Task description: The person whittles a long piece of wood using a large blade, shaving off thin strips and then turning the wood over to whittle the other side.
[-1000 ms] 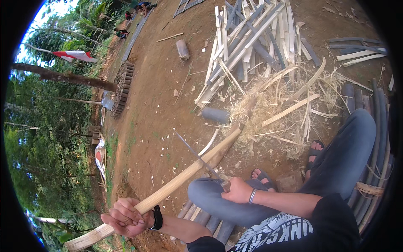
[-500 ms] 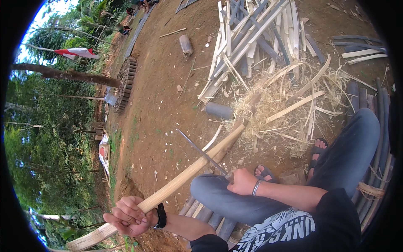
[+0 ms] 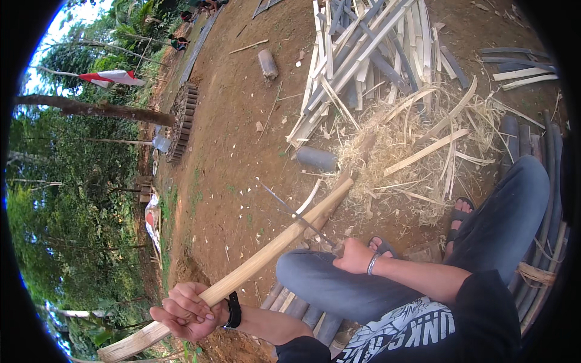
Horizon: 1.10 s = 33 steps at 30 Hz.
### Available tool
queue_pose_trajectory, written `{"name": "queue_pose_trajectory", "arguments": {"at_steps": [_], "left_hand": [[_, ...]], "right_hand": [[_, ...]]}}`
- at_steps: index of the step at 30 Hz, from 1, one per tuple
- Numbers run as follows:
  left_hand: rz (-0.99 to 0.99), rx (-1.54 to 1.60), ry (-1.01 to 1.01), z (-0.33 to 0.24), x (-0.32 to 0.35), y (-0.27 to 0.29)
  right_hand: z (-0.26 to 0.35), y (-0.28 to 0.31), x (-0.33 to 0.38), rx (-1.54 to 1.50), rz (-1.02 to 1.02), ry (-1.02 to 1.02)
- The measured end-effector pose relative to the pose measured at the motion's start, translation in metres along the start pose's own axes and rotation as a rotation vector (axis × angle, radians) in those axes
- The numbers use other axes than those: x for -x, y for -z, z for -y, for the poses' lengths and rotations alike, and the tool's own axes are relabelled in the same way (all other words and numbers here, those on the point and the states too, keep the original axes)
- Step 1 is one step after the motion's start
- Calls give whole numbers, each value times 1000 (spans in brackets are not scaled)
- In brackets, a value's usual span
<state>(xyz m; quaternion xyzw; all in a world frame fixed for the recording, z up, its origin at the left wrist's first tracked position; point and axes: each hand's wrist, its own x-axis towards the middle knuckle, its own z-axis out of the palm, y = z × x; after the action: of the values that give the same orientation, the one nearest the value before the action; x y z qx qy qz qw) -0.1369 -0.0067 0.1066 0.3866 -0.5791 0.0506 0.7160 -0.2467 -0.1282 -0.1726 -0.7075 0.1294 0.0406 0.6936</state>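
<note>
- On bare brown dirt ground [image 3: 242, 121], person seated; legs in dark trousers, sandalled feet toward a heap of pale shavings [image 3: 417, 151].
- Left hand [image 3: 184, 311]: fingers wrapped tight around the near part of a long bamboo pole [image 3: 272, 248]; black wristband just behind the hand.
- Bamboo pole: pale tan, smooth, round in section, straight; runs diagonally from the lower left corner of view up toward the shavings, far end resting at the heap's near edge.
- Right hand [image 3: 354, 257]: fingers closed on the handle of a long knife [image 3: 296, 215]; hand rests on the left knee; thin metal bracelet at the wrist.
- Long knife: narrow, grey, flat blade, crossing over the pole about mid-length; blade touching the pole surface.
- Shavings: thin, curled, straw-coloured, fibrous.
- Beyond heap: stack of split bamboo slats [image 3: 369, 54], flat, grey and cream.
- Short grey cylinder section [image 3: 316, 158] lies just beside the heap.
</note>
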Motion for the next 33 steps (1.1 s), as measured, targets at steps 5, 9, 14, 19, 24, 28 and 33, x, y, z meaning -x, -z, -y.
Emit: {"name": "queue_pose_trajectory", "arguments": {"at_steps": [5,9,14,19,24,28,33], "left_hand": [[-151,-62,-136,6,4,1],[-153,-91,-114,2,3,6],[-157,-74,-124,4,4,5],[-175,-124,-116,2,3,9],[-157,-111,-129,6,0,4],[-181,-148,-130,8,0,2],[-124,-112,-104,9,-3,1]], "right_hand": [[1,-6,0,-71,0,95],[1,8,1,36,34,-8],[4,-4,6,-74,0,139],[-3,-2,0,-40,5,-13],[-17,13,-4,2,-4,-107],[7,-1,5,-53,35,31],[-7,20,-3,0,-62,-128]]}}
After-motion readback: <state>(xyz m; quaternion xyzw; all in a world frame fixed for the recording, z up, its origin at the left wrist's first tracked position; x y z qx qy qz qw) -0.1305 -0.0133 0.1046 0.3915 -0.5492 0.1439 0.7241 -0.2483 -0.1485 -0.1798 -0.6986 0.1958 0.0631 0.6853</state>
